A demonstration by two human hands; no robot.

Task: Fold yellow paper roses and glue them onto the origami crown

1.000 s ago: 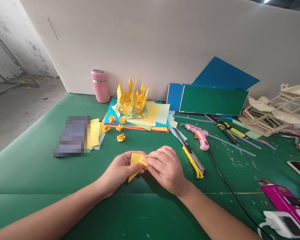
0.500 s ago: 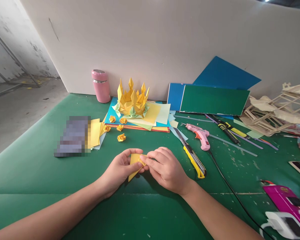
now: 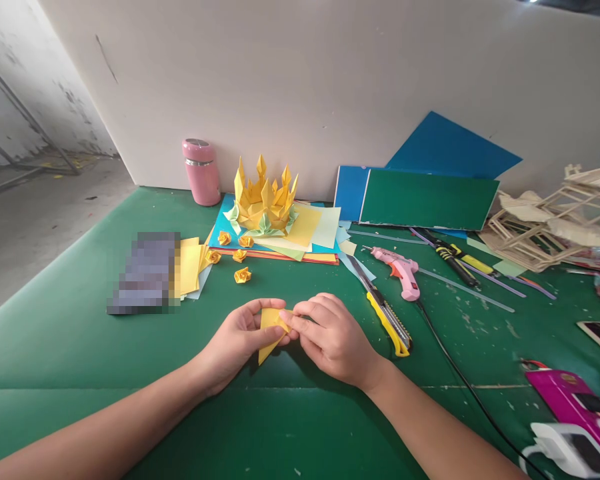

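Note:
A small folded yellow paper [image 3: 269,324] is held between both hands just above the green table [image 3: 80,353]. My left hand [image 3: 235,343] cups it from below and the left, fingers curled round it. My right hand [image 3: 333,339] pinches its right edge with thumb and fingertips. Much of the paper is hidden by my fingers.
Several small yellow paper roses [image 3: 242,274] lie behind the hands, before a yellow paper crown [image 3: 264,197] on stacked coloured sheets. A pink bottle [image 3: 201,171] stands at the back. A yellow utility knife [image 3: 386,317], a pink glue gun [image 3: 401,270] with cord, and a wooden model [image 3: 550,223] lie right.
My right fingers have shifted slightly left along the paper's fold. Both hands stay in the same place.

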